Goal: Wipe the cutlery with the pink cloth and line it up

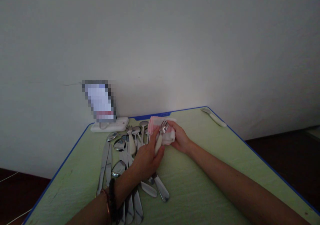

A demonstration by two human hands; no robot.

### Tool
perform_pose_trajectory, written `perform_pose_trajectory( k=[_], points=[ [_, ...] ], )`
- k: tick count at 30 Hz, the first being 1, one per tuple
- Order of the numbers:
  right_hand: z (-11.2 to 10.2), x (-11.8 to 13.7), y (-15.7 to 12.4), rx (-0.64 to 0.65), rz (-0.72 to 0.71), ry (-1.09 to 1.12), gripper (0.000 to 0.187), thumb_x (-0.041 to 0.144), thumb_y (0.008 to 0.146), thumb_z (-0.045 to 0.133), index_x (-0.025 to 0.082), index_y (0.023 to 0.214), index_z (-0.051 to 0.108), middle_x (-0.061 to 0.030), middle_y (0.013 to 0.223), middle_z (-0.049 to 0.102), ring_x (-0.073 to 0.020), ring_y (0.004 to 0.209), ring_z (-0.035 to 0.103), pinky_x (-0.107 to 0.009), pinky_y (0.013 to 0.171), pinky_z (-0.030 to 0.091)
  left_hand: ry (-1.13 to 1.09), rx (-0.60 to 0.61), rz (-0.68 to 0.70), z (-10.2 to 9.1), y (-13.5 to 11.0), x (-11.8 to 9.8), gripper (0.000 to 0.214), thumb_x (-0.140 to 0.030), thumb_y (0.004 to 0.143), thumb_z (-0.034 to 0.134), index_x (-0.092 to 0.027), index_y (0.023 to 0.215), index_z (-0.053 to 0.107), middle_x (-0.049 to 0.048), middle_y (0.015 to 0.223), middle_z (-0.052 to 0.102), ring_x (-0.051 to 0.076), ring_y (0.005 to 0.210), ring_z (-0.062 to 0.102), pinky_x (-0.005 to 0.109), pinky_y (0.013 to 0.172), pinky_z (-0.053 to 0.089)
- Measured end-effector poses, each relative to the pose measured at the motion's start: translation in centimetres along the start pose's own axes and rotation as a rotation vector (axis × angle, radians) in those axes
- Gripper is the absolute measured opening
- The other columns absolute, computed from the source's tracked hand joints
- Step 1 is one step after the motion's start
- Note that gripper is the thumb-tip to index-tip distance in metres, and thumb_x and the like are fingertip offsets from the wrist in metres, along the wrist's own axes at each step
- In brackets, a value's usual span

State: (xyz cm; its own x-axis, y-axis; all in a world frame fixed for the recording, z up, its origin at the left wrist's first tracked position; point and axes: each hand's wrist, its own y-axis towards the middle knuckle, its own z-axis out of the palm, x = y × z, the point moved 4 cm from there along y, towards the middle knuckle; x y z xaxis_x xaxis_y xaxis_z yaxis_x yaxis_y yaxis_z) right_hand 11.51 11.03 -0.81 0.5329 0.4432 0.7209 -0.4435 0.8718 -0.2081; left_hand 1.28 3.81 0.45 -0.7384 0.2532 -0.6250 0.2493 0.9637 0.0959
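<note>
- Table with a pale green top and blue edging stands against a plain grey wall; dark floor shows at both sides.
- One device with a blurred screen leans above one white stand at the far left corner.
- One white-handled fork is held above the table, near its middle, tines pointing away, in front of one pink-and-white cloth.
- Left hand pinches the fork's handle between thumb and fingers; one black bracelet circles that wrist.
- Right hand grips the cloth, fingertips close beside the tines.
- Overlapping cutlery lies left of centre, partly hidden by the left arm: at least five spoons, two knife blades and one pale-handled fork; the full count cannot be told.
- One pale-handled utensil lies apart at the far right corner.
</note>
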Motion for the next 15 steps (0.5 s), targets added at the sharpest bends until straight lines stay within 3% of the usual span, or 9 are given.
perform_pose_trajectory(
  k=[15],
  points=[
    [-0.02,0.04,-0.05,-0.041,0.005,-0.02,0.021,0.028,0.074,0.047,0.016,0.063,0.061,0.0009,0.049,0.059,-0.0119,0.045,0.051,-0.022,0.046,0.037,0.057,0.005,0.003,0.07,0.02,0.09,0.062,-0.036,0.089,0.034,-0.014,0.142,0.01,0.0102,0.088,0.068,0.024,0.071,0.065,0.034,0.067,0.047]
  ],
)
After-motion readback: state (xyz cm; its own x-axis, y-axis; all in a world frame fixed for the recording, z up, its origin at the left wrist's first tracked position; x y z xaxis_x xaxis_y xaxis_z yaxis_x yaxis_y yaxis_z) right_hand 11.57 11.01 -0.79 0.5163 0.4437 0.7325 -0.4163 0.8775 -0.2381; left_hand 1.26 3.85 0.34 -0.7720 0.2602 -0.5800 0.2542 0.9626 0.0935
